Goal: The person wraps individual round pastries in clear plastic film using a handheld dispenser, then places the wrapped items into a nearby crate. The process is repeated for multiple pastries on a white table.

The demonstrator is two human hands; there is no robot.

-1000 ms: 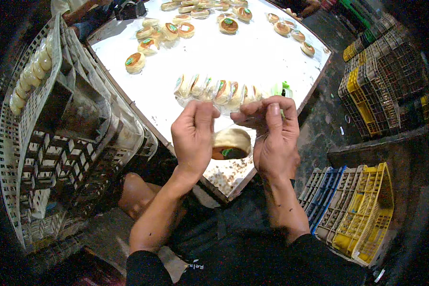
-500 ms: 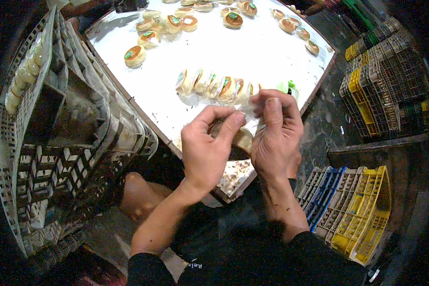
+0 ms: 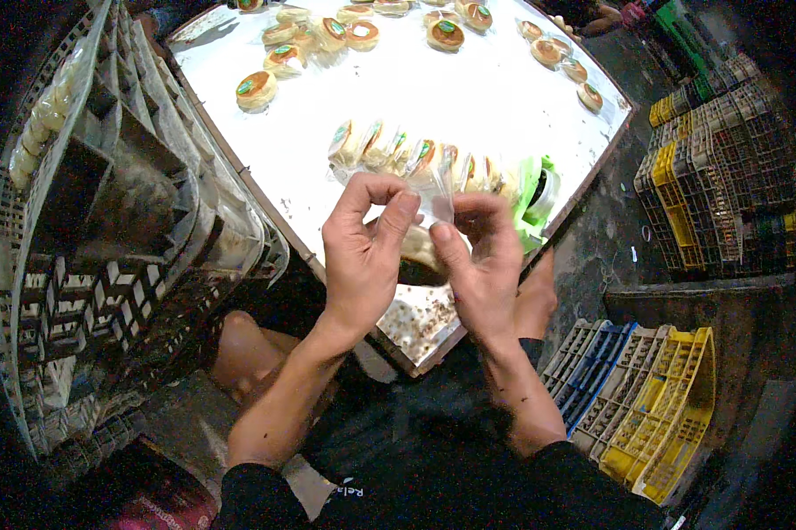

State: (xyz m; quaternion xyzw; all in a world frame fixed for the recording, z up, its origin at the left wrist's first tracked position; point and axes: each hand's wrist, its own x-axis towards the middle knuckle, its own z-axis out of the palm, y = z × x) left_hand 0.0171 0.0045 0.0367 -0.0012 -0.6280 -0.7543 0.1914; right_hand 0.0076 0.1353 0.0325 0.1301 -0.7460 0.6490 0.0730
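Both hands are above the near corner of the white table. My left hand [image 3: 361, 261] is closed, with thumb and forefinger pinching the gathered top of a clear plastic bag [image 3: 435, 201]. On the bag's other side, my right hand [image 3: 488, 274] pinches it too, its fingers slightly blurred. A pale round bun with a dark brown face [image 3: 423, 268] hangs below, partly hidden by the hands; it appears to be inside the bag. Just beyond lies a row of several bagged buns [image 3: 389, 148] with green labels, standing on edge. A bright green holder with a round roll [image 3: 532, 199] stands beside my right hand.
More bagged buns [image 3: 283, 60] are scattered over the far part of the white table [image 3: 363, 88]. Tall plastic crates [image 3: 133, 203] crowd the left side. Stacked crates [image 3: 712, 194] rise at the right, with yellow, blue and grey crates [image 3: 632, 389] lower down. Another person's hand [image 3: 599, 19] shows at the far right.
My right hand has moved left and down, closer to my left hand, and now pinches the bag. The green holder, mostly covered before, is in plain sight. The view has shifted slightly.
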